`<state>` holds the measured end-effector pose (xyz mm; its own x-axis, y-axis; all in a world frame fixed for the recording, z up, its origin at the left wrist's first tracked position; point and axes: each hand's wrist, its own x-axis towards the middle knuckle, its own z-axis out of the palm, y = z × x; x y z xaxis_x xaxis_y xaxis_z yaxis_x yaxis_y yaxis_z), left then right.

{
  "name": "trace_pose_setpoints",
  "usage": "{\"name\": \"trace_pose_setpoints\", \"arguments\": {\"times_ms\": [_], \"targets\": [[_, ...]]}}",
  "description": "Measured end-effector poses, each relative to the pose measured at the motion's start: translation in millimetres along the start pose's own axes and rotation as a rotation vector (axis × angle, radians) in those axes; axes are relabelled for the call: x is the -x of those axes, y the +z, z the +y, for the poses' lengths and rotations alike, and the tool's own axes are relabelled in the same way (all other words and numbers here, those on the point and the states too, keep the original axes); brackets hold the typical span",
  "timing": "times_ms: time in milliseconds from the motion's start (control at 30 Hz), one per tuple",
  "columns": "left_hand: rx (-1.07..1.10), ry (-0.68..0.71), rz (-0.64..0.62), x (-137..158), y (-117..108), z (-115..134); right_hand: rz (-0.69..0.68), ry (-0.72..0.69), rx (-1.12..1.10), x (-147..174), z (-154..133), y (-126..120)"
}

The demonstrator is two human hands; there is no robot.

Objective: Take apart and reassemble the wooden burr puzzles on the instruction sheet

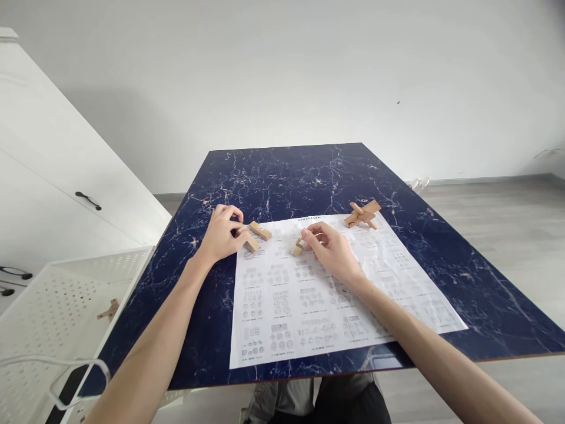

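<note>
My left hand (pixel 223 234) is at the sheet's upper left corner, its thumb and fingers pinched on the end of a wooden puzzle piece (pixel 253 244). Just beyond that piece lies a second pale notched wooden block (pixel 261 231). My right hand (pixel 330 248) is over the middle of the upper sheet, fingertips closed on a short wooden block (pixel 297 249) that tilts up from the paper. Its far end is partly hidden by the fingers. Under both hands spreads a white printed sheet (pixel 273 347) with rows of small diagrams.
An interlocked wooden cross puzzle (pixel 362 214) stands at the sheet's upper right corner. The dark blue marbled table (pixel 282 176) ends near a white wall. To the left, a white perforated basket (pixel 66 282) holds another wooden puzzle (pixel 110 308) and a white cable (pixel 57 358).
</note>
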<state>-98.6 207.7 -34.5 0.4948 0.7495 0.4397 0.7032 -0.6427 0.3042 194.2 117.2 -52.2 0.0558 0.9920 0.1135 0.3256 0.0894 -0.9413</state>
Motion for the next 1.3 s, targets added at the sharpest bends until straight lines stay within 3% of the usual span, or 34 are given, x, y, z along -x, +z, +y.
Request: {"name": "trace_pose_setpoints", "arguments": {"times_ms": [500,700,833,1000,1133,1300], "targets": [[-0.234,-0.066,0.056,5,8,-4,-0.029,0.061,0.076,-1,-3,1],[-0.206,-0.098,0.084,3,8,2,-0.022,0.050,0.122,-3,-1,2],[-0.096,-0.015,0.124,-1,8,20,-0.080,0.009,0.102,-2,0,1],[0.036,0.132,-0.068,-2,14,53,-0.110,-0.031,0.085,-2,1,1],[0.042,0.204,-0.217,-1,23,63,-0.107,-0.020,0.099,-3,2,1],[0.006,0.217,-0.194,-6,32,60,-0.102,-0.027,0.119,-3,2,2]]}}
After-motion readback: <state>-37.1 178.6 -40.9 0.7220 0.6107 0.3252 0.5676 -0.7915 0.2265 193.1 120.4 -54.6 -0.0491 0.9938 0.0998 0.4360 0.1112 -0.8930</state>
